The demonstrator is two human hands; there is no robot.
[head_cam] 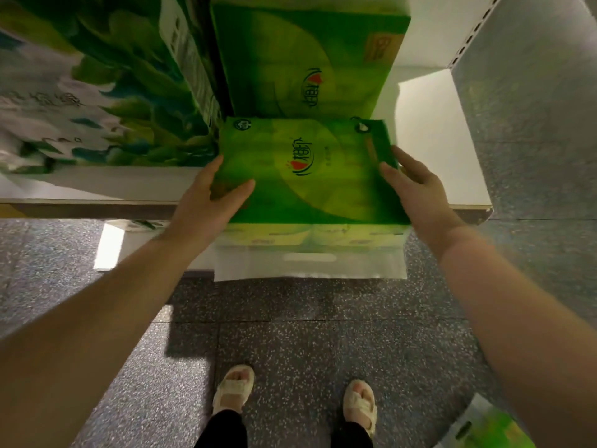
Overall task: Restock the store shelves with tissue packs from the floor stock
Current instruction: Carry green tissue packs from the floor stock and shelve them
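A green tissue pack (310, 176) lies flat on the white shelf (429, 130), its near end and clear plastic handle flap (310, 263) sticking out over the shelf's front edge. My left hand (210, 195) holds its left side, thumb on top and fingers down the side. My right hand (416, 185) holds its right side the same way. Behind it a second green pack (303, 59) stands upright at the back of the shelf.
Larger green-and-white leaf-print packs (106, 92) fill the shelf to the left. A white upright shelf panel (517, 76) bounds the right. Another green pack (484, 428) lies on the speckled floor at bottom right. My sandalled feet (232, 392) stand below.
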